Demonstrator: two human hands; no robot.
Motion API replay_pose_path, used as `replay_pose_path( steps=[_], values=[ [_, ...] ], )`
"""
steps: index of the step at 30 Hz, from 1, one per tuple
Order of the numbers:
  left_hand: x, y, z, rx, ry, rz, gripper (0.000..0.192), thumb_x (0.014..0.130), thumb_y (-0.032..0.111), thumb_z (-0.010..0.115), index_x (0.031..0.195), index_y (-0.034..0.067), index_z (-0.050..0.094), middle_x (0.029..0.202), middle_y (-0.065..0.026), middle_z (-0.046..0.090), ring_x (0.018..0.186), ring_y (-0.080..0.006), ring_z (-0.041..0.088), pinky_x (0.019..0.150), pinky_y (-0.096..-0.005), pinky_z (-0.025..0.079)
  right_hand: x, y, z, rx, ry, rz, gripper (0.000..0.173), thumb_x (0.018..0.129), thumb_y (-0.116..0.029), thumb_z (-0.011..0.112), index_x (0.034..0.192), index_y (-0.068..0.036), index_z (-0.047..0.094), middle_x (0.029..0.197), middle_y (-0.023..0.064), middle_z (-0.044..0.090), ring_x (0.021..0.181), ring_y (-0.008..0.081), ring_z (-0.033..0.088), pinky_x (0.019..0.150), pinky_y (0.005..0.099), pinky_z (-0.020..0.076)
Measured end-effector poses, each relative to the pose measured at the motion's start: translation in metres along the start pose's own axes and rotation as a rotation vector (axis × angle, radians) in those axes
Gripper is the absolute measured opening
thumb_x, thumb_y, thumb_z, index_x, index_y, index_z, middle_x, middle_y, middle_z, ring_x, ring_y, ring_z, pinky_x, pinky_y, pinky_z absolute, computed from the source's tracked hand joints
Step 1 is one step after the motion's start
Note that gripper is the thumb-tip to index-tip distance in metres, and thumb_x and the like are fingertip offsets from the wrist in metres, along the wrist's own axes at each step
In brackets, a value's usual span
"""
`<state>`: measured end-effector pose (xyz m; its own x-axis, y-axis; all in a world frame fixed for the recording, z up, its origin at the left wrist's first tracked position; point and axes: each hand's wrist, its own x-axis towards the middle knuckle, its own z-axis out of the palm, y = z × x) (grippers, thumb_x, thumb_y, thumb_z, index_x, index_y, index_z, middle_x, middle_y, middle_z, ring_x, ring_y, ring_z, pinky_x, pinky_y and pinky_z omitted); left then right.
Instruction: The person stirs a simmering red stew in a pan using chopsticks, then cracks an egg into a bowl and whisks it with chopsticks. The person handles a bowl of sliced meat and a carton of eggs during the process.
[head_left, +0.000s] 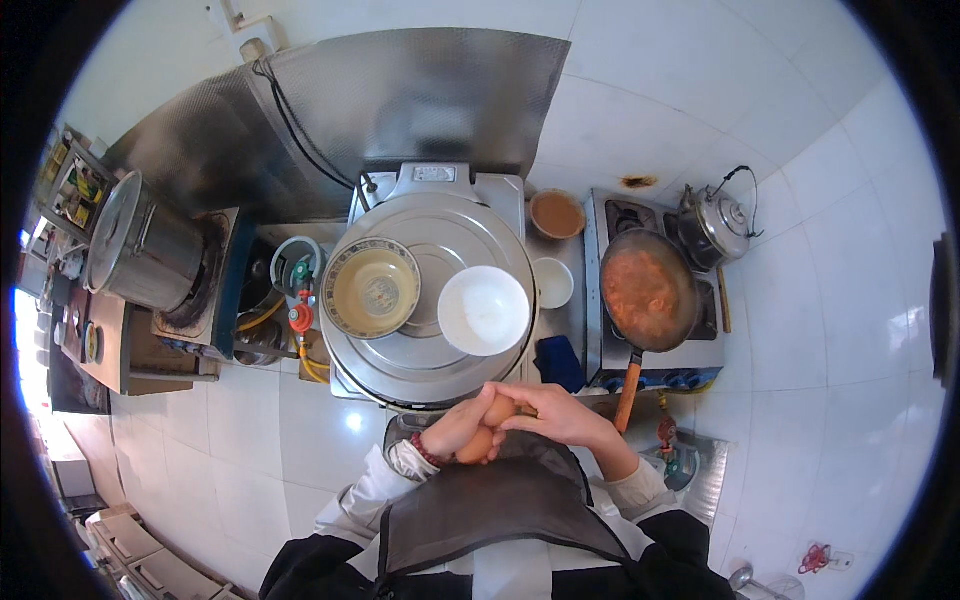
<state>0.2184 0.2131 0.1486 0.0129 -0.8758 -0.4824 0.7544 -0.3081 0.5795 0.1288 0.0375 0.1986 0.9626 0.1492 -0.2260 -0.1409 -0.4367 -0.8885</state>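
My left hand (454, 429) cups brown eggs in front of my apron (495, 499). The lower egg (475, 446) rests against the left palm and fingers. Above it, the upper egg (500, 411) sits between both hands, with my right hand (562, 415) closed over it, fingers above and thumb below. The right fingertips meet the left hand, and part of each egg is hidden. Just beyond stands a large round metal-lidded appliance (427, 375). On its lid are a yellowish bowl with a patterned rim (375, 289) and a white bowl (484, 311).
To the right, a frying pan (649, 289) of reddish food and a metal kettle (720, 225) stand on a gas stove (675, 360). A brown bowl (557, 214), a small white bowl (553, 283) and a dark blue cloth (559, 364) lie between. At left is a stockpot (161, 251).
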Motion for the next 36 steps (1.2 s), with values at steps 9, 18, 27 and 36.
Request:
replay_pose_path(
  steps=[9, 18, 27, 36],
  values=[
    [0.049, -0.003, -0.05, 0.31, 0.714, 0.332, 0.036, 0.098, 0.036, 0.038, 0.096, 0.001, 0.042, 0.067, -0.0138, 0.059, 0.051, -0.0205, 0.057, 0.042, -0.0307, 0.046, 0.044, 0.083, -0.03, 0.026, 0.838, 0.226, 0.044, 0.079, -0.025, 0.07, 0.114, -0.003, 0.055, 0.096, 0.0127, 0.065, 0.092, 0.027, 0.063, 0.08, 0.0336, 0.0484],
    [0.047, 0.007, -0.06, 0.356, 0.739, 0.284, 0.025, 0.093, 0.023, 0.048, 0.088, -0.001, 0.049, 0.055, -0.0115, 0.058, 0.043, -0.0214, 0.058, 0.04, -0.0331, 0.045, 0.057, 0.094, -0.03, 0.172, 0.952, 0.048, 0.042, 0.078, -0.017, 0.072, 0.113, 0.001, 0.057, 0.104, 0.0163, 0.064, 0.096, 0.0225, 0.062, 0.085, 0.03, 0.0465],
    [0.024, 0.059, -0.022, 0.733, 0.926, 0.533, 0.018, 0.083, 0.019, 0.062, 0.087, 0.002, 0.06, 0.065, -0.0081, 0.063, 0.045, -0.0181, 0.06, 0.048, -0.0291, 0.047, 0.066, 0.088, -0.057, 0.047, 0.764, -0.004, 0.039, 0.082, -0.017, 0.068, 0.114, 0.004, 0.056, 0.103, 0.014, 0.064, 0.095, 0.02, 0.062, 0.084, 0.0308, 0.0476],
    [0.026, 0.075, -0.018, 0.83, 0.644, 0.892, 0.041, 0.078, 0.014, 0.067, 0.118, 0.011, 0.061, 0.091, -0.0107, 0.065, 0.057, -0.016, 0.059, 0.058, -0.0273, 0.048, 0.069, 0.054, -0.055, 0.851, 0.194, 0.262, 0.036, 0.095, -0.039, 0.048, 0.106, -0.005, 0.052, 0.088, 0.0109, 0.065, 0.066, 0.0056, 0.054, 0.04, 0.0131, 0.025]
  ],
)
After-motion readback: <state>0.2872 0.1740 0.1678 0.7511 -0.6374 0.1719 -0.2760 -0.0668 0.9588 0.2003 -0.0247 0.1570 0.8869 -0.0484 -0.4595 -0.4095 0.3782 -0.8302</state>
